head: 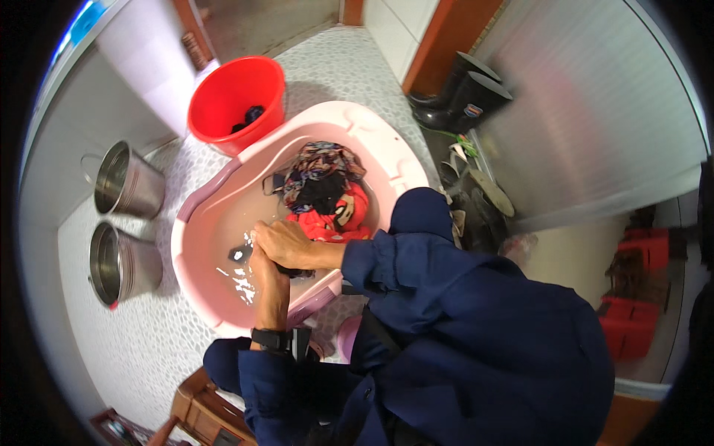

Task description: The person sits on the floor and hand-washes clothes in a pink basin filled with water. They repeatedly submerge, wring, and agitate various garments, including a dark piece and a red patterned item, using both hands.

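Both hands are close together over cloudy water in a pink plastic baby bathtub [312,122]. My right hand [283,243] lies over my left hand [263,262], and both are closed around a dark cloth [295,272]. Part of dark fabric shows beside them at the water's surface; the portion inside the fists is hidden. A black band circles my left wrist. Just beyond my right hand, a heap of wet laundry rests in the tub: a patterned multicoloured cloth [326,159], a black piece [323,192] and a red printed garment [354,206].
A red plastic bucket [209,92] holding dark cloth stands behind the tub. Two metal pails [142,187] are at the left. Black rubber boots [468,97] and several shoes [491,192] line the right. A wooden chair [206,410] is at lower left.
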